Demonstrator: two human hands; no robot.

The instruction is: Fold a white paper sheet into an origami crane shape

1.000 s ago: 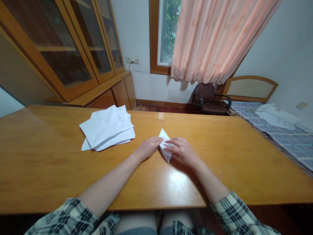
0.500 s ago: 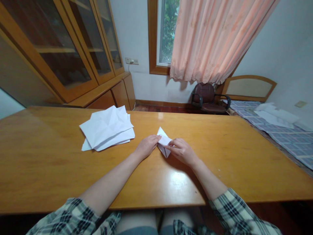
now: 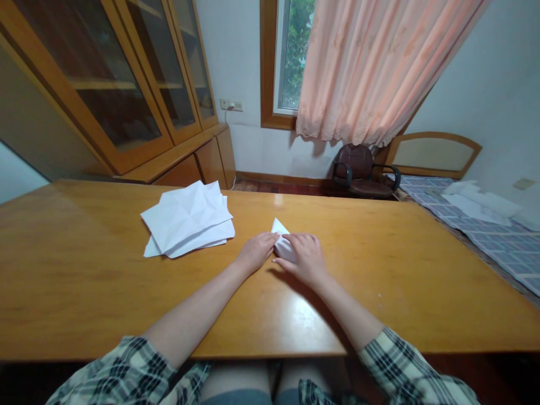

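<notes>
A small folded piece of white paper (image 3: 285,251) lies on the wooden desk in front of me, one pointed corner sticking up past my fingertips. My left hand (image 3: 258,248) grips its left edge with the fingers together. Over the right side, my right hand (image 3: 306,256) is curved with its fingers on top of the paper and the thumb at the near edge. Much of the paper is hidden beneath the right hand. To the left lies a loose stack of creased white paper sheets (image 3: 188,216).
The wooden desk (image 3: 400,281) spans the view. Beyond it stand a glass-door cabinet (image 3: 122,95) at left, a dark office chair (image 3: 358,171), and a bed (image 3: 472,208) with a checked cover at right. A pink curtain (image 3: 363,73) hangs by the window.
My right hand has shifted left and spread over the paper, whose near flap has been folded up and no longer shows. My left hand stays at the left edge.
</notes>
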